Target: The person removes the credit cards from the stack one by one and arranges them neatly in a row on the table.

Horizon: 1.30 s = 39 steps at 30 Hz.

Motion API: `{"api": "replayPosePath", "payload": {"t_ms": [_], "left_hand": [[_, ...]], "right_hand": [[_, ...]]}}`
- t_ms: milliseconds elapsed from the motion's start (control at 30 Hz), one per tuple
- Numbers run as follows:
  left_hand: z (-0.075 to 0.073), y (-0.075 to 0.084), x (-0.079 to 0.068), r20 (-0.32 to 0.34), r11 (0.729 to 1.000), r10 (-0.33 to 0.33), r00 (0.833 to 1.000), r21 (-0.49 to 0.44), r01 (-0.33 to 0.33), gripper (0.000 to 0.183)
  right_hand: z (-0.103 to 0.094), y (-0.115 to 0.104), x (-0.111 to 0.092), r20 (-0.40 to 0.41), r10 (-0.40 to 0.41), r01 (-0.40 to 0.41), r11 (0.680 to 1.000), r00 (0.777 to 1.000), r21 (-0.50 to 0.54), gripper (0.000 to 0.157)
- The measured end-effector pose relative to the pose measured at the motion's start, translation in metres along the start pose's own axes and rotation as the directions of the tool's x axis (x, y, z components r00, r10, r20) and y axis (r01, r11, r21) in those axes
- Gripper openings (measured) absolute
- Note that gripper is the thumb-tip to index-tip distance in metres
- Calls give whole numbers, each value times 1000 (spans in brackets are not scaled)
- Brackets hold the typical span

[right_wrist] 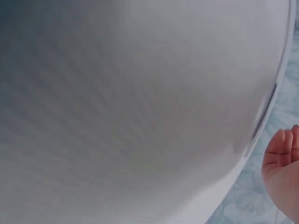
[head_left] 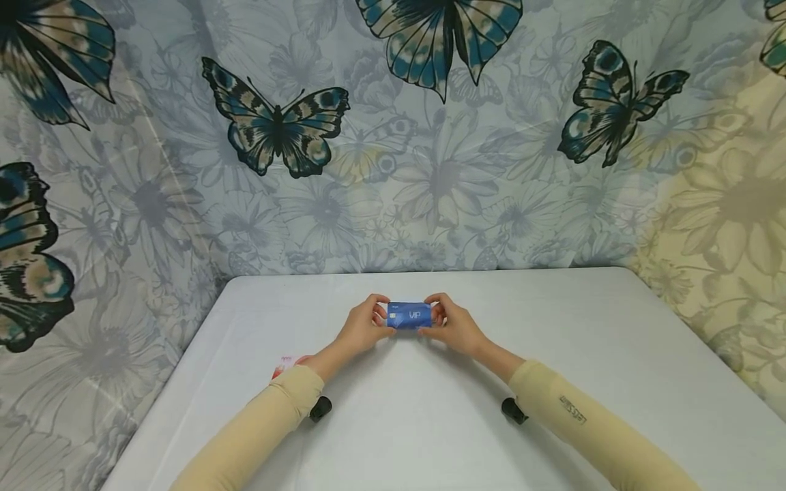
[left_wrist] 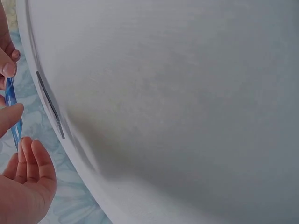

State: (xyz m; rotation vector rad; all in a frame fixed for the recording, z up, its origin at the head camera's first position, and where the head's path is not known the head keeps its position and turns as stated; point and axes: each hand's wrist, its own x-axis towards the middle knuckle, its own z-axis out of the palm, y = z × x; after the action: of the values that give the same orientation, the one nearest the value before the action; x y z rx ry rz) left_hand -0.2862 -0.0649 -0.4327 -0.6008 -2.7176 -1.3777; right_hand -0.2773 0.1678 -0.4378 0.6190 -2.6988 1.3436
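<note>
Above the far part of the white table, a blue VIP card (head_left: 408, 316) is held level between both hands, its lettered face toward the head camera. My left hand (head_left: 364, 324) pinches the card's left end between thumb and fingers. At the opposite end, my right hand (head_left: 453, 323) pinches it in the same way. The left wrist view catches the card (left_wrist: 13, 109) nearly edge-on, glossy and thin, beside the left hand (left_wrist: 28, 186). In the right wrist view only part of the right hand (right_wrist: 282, 172) shows, and the card is out of sight.
A red-and-white printed item (head_left: 286, 364) lies on the white table (head_left: 417, 423), partly hidden by the left forearm. Small black devices sit under each forearm, one left (head_left: 321, 409) and one right (head_left: 514, 410). Behind the table hangs a butterfly-patterned cloth (head_left: 442, 184).
</note>
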Motion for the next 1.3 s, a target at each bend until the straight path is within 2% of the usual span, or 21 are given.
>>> {"api": "replayPosePath", "payload": {"t_ms": [200, 467, 600, 1033, 1300], "left_hand": [[-4, -1, -13, 4, 1000, -3, 1000, -31, 3, 54], [-12, 1, -31, 16, 998, 11, 1000, -57, -10, 55], [-16, 1, -41, 19, 998, 31, 999, -49, -30, 54], [-27, -3, -67, 10, 999, 25, 1000, -38, -25, 53], [-34, -8, -86, 45, 1000, 16, 999, -26, -15, 52]], "right_hand": [[5, -7, -6, 12, 18, -18, 1000, 1000, 10, 59], [8, -13, -15, 29, -34, 33, 999, 999, 22, 56], [11, -18, -20, 48, -48, 46, 998, 998, 30, 54], [22, -30, -34, 100, -72, 63, 995, 992, 83, 54], [29, -40, -43, 144, -70, 54, 993, 987, 109, 52]]}}
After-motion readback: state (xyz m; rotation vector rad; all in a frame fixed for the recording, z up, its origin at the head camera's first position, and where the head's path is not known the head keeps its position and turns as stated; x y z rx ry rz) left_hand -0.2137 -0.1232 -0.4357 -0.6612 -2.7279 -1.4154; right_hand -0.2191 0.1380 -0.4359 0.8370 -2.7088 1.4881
